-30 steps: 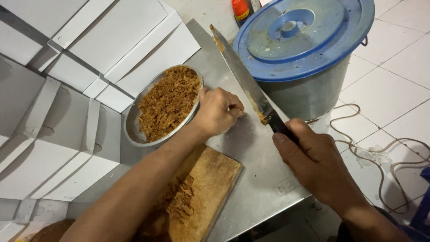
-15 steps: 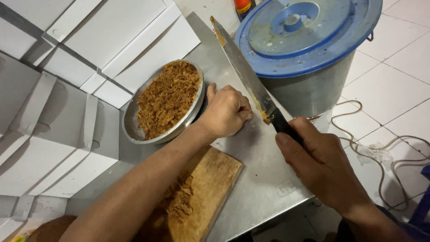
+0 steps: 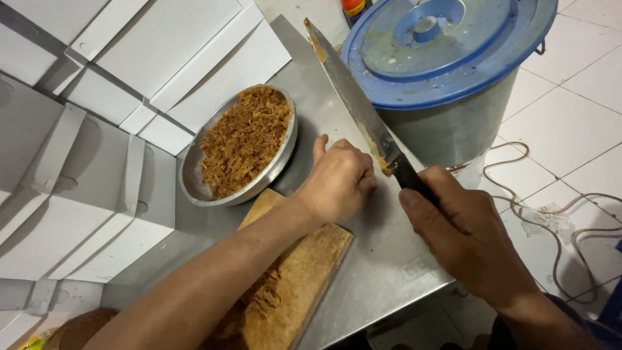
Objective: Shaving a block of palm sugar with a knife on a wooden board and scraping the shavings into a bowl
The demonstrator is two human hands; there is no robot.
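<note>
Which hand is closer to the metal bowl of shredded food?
Left. The left hand is just beside the metal bowl, at its right rim. The right hand is farther away, holding the knife.

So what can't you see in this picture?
Head view:
- Knife handle: wrapped inside the right hand.
- Left hand fingertips: curled under against the blade.
- Cutting board: partly under the forearm, bottom edge cuts it.
- Inside the bucket: blue lid covers it.
- Red bottle: top edge cuts it.

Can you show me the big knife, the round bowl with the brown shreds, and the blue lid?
Large steel knife [image 3: 353,97], head view, mid-blade.
Round metal bowl [image 3: 189,175], head view, bare inner wall.
Blue plastic lid [image 3: 492,58], head view, top surface.
</note>
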